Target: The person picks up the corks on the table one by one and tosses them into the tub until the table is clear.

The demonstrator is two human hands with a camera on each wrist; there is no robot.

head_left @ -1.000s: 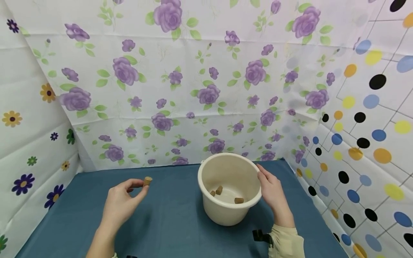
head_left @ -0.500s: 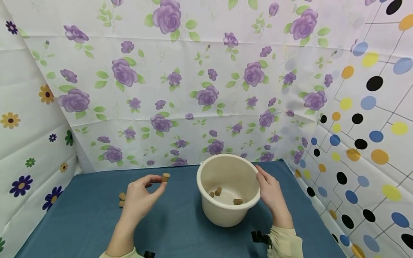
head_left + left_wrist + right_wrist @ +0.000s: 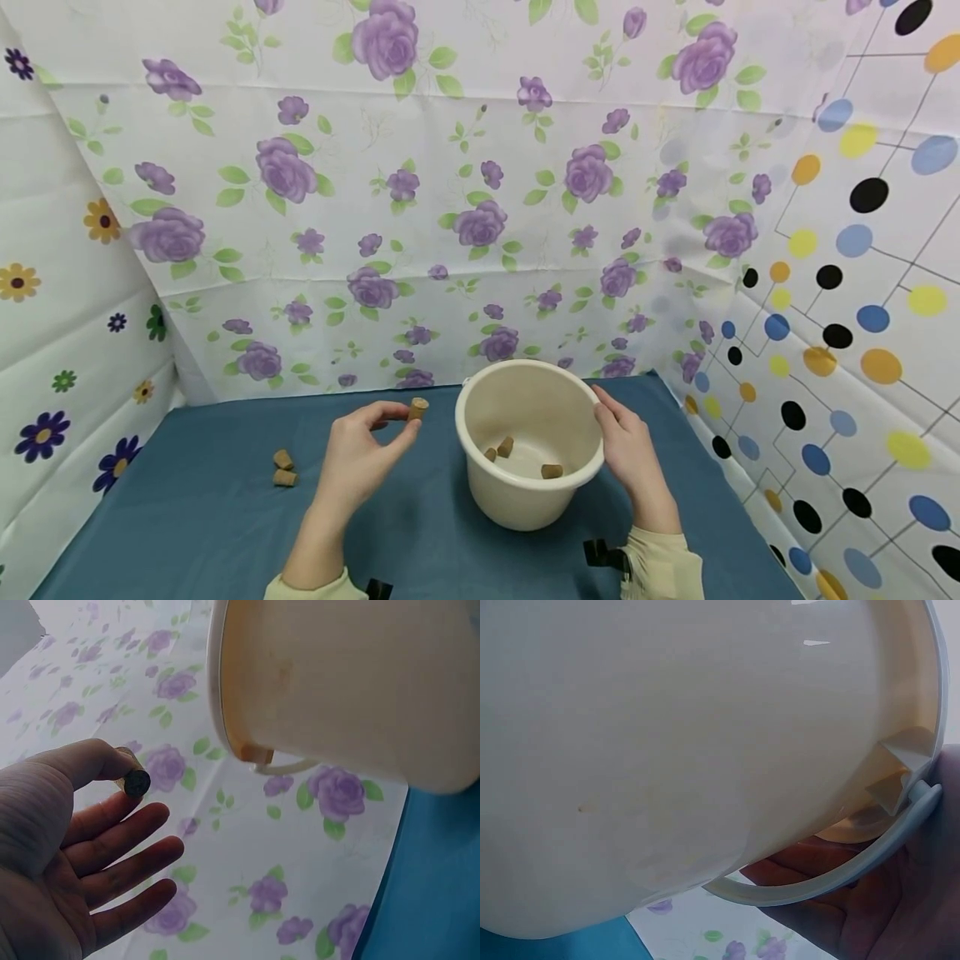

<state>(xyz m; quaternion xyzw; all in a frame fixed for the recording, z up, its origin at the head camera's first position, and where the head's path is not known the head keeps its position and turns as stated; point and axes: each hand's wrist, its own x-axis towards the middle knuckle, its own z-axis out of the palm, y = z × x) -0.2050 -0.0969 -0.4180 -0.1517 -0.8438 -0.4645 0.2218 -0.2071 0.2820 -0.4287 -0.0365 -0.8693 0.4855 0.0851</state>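
My left hand [image 3: 362, 458] pinches a cork [image 3: 418, 407] between thumb and fingertip, just left of the bucket rim and above the table. In the left wrist view the cork's [image 3: 136, 782] dark end faces the camera, and the other fingers are spread. My right hand [image 3: 636, 454] holds the cream plastic bucket [image 3: 521, 504] at the right side of its rim, tilting its mouth towards me. Inside the bucket lie several corks, one of them a cork [image 3: 552, 472] near the front. The right wrist view shows the bucket's handle [image 3: 817, 889] crossing in front of the fingers.
Two loose corks [image 3: 284, 477] lie on the blue tablecloth [image 3: 187, 500], left of my left forearm. A flowered sheet [image 3: 420, 208] hangs at the back, with patterned sheets on both sides. A black strap [image 3: 603, 553] is at the right wrist.
My left hand has moved right with the cork, towards the bucket, uncovering the two corks on the table. The right hand and bucket have stayed about where they were.
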